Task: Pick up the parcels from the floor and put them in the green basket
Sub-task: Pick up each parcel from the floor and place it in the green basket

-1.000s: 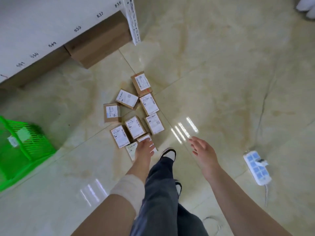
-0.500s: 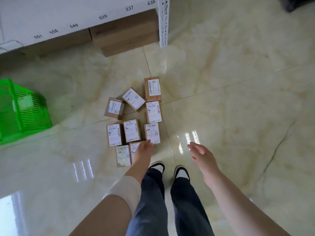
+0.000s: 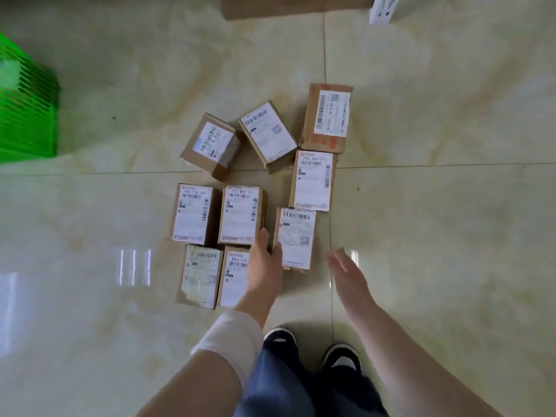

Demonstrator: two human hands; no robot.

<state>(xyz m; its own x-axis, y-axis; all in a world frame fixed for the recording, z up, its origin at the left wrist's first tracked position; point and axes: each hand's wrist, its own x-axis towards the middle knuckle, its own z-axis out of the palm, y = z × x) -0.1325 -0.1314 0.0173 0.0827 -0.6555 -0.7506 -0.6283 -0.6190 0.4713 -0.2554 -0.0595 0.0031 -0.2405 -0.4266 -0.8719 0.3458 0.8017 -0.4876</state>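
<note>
Nine cardboard parcels, glossy floor — slatted green basket

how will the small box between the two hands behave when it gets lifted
The cardboard parcel looks boxy with crisp edges, so probably stiff, not floppy. It lies flat on the floor, so it shouldn't roll. It's small beside the left hand, so likely light, though contents are unseen.

Lying flat on the floor, labels up, in a loose mid-scene cluster: nine small brown cardboard parcels with white printed labels, two far ones skewed. Standing well apart at the far left: green slatted plastic basket, partly cut off.
</note>
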